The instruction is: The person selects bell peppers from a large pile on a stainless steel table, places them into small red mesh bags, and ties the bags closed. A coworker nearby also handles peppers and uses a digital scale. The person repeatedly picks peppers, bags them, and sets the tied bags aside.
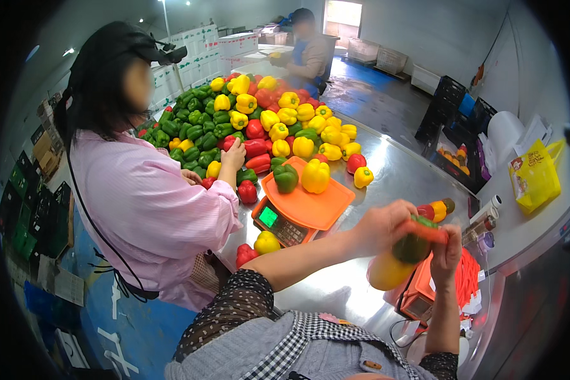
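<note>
My left hand and my right hand are raised over the right part of the steel table. Between them hangs a pack of bell peppers, yellow below and dark green above, in what looks like clear wrap, blurred. A red strip spans its top from hand to hand, with fingers closed on both ends. Left of my hands stands an orange scale, its tray bearing a green pepper and a yellow pepper. Another pack of peppers lies behind my hands.
A large heap of bell peppers covers the table's far left. A co-worker in pink reaches into it; another person stands beyond. At right are an orange device, red strips, a yellow bag and a black crate.
</note>
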